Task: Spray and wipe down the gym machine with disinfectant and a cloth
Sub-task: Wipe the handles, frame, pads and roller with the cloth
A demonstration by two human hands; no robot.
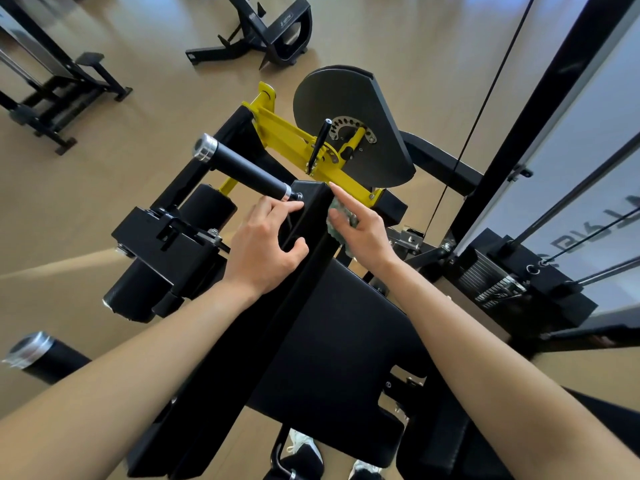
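A black gym machine fills the view, with a black upright post (308, 216) at its middle and a padded seat (343, 344) below it. My left hand (266, 244) grips the left side of the post, fingers curled round its edge. On the post's right face, my right hand (360, 230) presses a green cloth (341, 220) with fingers held straight. No spray bottle is in sight.
A black handle with silver caps (242, 169) juts left of the post. Behind it are a yellow lever arm (298, 140) and a grey cam disc (349, 116). The weight stack (498, 282) and cables stand at right. Other machines (263, 32) sit on the tan floor.
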